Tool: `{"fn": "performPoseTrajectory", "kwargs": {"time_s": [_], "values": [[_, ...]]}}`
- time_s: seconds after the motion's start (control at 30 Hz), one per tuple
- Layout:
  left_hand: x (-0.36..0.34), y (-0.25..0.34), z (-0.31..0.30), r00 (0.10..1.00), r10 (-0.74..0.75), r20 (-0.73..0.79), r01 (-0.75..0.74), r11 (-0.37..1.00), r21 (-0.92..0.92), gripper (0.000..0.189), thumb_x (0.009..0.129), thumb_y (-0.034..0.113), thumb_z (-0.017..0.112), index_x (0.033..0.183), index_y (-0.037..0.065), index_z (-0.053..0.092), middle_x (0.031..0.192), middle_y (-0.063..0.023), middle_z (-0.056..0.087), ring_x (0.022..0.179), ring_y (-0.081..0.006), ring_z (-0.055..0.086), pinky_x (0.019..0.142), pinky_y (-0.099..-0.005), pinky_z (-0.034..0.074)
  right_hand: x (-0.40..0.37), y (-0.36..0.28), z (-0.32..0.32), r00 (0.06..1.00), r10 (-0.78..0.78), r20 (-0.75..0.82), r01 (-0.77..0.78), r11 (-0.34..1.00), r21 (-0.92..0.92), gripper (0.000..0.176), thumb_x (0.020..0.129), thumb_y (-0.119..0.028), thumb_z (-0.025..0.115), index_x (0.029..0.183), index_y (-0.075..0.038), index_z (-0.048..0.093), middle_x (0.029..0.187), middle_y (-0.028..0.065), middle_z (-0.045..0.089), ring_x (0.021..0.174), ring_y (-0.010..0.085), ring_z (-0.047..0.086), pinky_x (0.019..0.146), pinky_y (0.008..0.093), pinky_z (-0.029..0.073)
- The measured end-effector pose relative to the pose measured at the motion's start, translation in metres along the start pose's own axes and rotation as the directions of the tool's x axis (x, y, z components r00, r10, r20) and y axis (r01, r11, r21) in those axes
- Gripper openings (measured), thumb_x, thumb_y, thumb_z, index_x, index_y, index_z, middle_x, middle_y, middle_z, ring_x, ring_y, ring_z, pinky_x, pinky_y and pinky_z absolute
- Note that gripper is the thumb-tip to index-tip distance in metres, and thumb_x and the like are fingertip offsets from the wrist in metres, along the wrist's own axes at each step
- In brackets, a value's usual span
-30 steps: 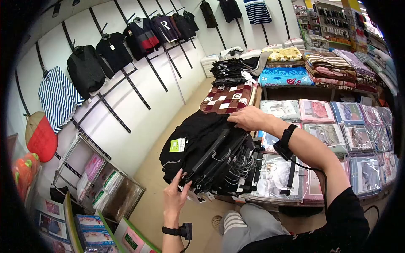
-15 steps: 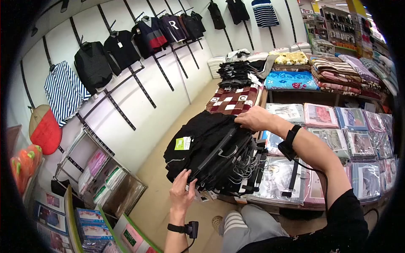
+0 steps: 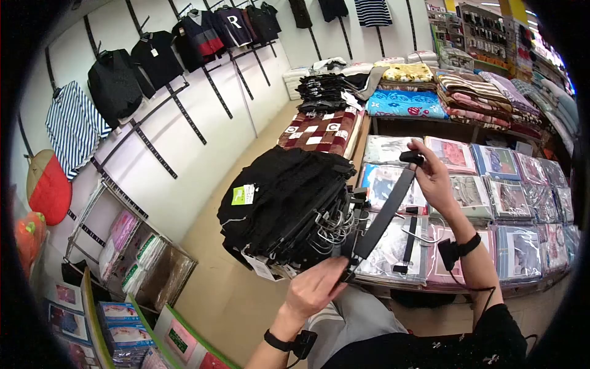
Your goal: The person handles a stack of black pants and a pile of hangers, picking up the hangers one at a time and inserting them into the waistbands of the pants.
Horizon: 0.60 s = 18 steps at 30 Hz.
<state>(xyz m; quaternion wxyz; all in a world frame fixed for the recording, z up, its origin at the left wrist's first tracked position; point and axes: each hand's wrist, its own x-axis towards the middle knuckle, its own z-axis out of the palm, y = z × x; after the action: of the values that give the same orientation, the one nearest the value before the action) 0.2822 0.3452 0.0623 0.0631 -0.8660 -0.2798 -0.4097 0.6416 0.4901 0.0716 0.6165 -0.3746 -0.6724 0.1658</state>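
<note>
A black clip hanger (image 3: 387, 212) slants in front of me, its metal hook pointing right. My right hand (image 3: 432, 178) is closed on its upper end, at the clip. Its lower end is in my left hand (image 3: 316, 287), closed beside the pile's front edge. To the left lies a pile of black garments (image 3: 283, 190) with a green and white tag (image 3: 243, 195). Several metal hanger hooks (image 3: 332, 229) stick out of the pile's right side. Another black hanger (image 3: 409, 243) rests on the packaged goods.
Plastic-wrapped packages (image 3: 473, 197) cover the table at the right. Behind are a checkered blanket (image 3: 316, 130), a stack of black clothes (image 3: 321, 92) and folded blankets (image 3: 405, 104). Garments hang on the left wall. A rack of packages (image 3: 126, 329) stands at lower left.
The hanger is now apart from the garment pile, held between both hands. My right hand has moved right and my left hand right and down. The view has shifted slightly.
</note>
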Motion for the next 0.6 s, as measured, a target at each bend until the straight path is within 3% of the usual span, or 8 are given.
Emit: {"fn": "performPoseTrajectory", "kwargs": {"time_s": [0.03,0.1,0.23,0.27,0.37,0.43,0.53,0.6], "values": [[0.004,0.006,0.015,1.000,0.025,0.006,-0.025,0.999,-0.034,0.048,0.082,0.008,0.087,0.127,-0.004,0.073,0.116,-0.0156,0.079,0.104,-0.0302,0.078,0.092,-0.0371,0.064,-0.023,0.013,-0.008,0.982,0.141,-0.124,-0.120,0.979,0.164,0.063,0.101,0.005,0.061,0.161,0.001,0.044,0.150,0.0137,0.064,0.118,0.0138,0.066,0.100,0.0290,0.054],[0.001,0.016,0.045,0.990,-0.114,0.083,0.124,0.984,-0.130,0.050,0.082,0.007,0.086,0.129,-0.004,0.072,0.115,-0.0157,0.079,0.103,-0.0295,0.079,0.090,-0.0375,0.064,-0.081,0.059,-0.024,0.877,0.248,-0.411,-0.222,0.969,0.110,0.071,0.099,0.003,0.063,0.164,0.004,0.035,0.149,0.0168,0.062,0.115,0.0145,0.068,0.099,0.0277,0.055],[-0.010,0.024,0.106,0.989,-0.106,0.099,0.125,0.968,-0.216,0.049,0.086,0.009,0.085,0.130,-0.004,0.071,0.116,-0.0165,0.079,0.100,-0.0293,0.079,0.088,-0.0367,0.064,-0.231,0.088,-0.032,0.517,0.780,-0.354,-0.565,0.621,0.544,0.070,0.097,-0.004,0.069,0.160,0.006,0.039,0.149,0.0205,0.058,0.122,0.0241,0.069,0.104,0.0345,0.058],[-0.014,0.026,0.121,0.987,-0.103,0.126,0.130,0.964,-0.231,0.049,0.087,0.011,0.084,0.133,-0.003,0.070,0.117,-0.0152,0.079,0.101,-0.0289,0.079,0.089,-0.0367,0.064,-0.247,0.066,-0.027,0.501,0.846,-0.185,-0.625,0.501,0.598,0.066,0.097,-0.005,0.070,0.156,0.006,0.042,0.147,0.0198,0.059,0.122,0.0253,0.069,0.103,0.0361,0.059],[-0.032,0.038,0.159,0.975,-0.055,0.217,0.104,0.970,-0.221,0.057,0.081,0.009,0.089,0.134,0.002,0.071,0.116,-0.0127,0.080,0.102,-0.0282,0.079,0.086,-0.0361,0.065,-0.262,0.011,-0.004,0.557,0.817,0.150,-0.625,0.294,0.723,0.054,0.101,-0.010,0.072,0.148,0.003,0.049,0.142,0.0170,0.064,0.120,0.0272,0.070,0.098,0.0396,0.061],[-0.044,0.045,0.177,0.959,-0.005,0.283,0.079,0.965,-0.249,0.059,0.083,0.013,0.088,0.138,0.003,0.068,0.119,-0.0121,0.079,0.106,-0.0274,0.078,0.090,-0.0369,0.064,-0.249,-0.011,0.017,0.475,0.869,0.139,-0.599,0.204,0.774,0.047,0.104,-0.013,0.071,0.144,0.000,0.051,0.142,0.0152,0.064,0.118,0.0250,0.071,0.095,0.0399,0.062],[-0.060,0.048,0.197,0.936,0.061,0.348,0.026,0.971,-0.238,0.058,0.089,0.022,0.086,0.140,0.003,0.067,0.123,-0.0129,0.078,0.110,-0.0268,0.077,0.093,-0.0374,0.063,-0.266,0.036,0.033,0.448,0.893,0.033,-0.688,0.321,0.650,0.039,0.107,-0.015,0.068,0.140,-0.002,0.052,0.130,0.0109,0.071,0.098,0.0199,0.074,0.084,0.0374,0.064],[-0.052,0.050,0.174,0.911,-0.145,0.385,0.245,0.943,-0.225,0.061,0.090,0.026,0.087,0.143,0.003,0.066,0.125,-0.0135,0.078,0.110,-0.0268,0.077,0.092,-0.0360,0.063,-0.260,0.066,0.038,0.420,0.907,0.033,-0.691,0.296,0.660,0.035,0.109,-0.016,0.065,0.139,-0.002,0.054,0.118,0.0086,0.074,0.086,0.0192,0.075,0.072,0.0346,0.064]]}}
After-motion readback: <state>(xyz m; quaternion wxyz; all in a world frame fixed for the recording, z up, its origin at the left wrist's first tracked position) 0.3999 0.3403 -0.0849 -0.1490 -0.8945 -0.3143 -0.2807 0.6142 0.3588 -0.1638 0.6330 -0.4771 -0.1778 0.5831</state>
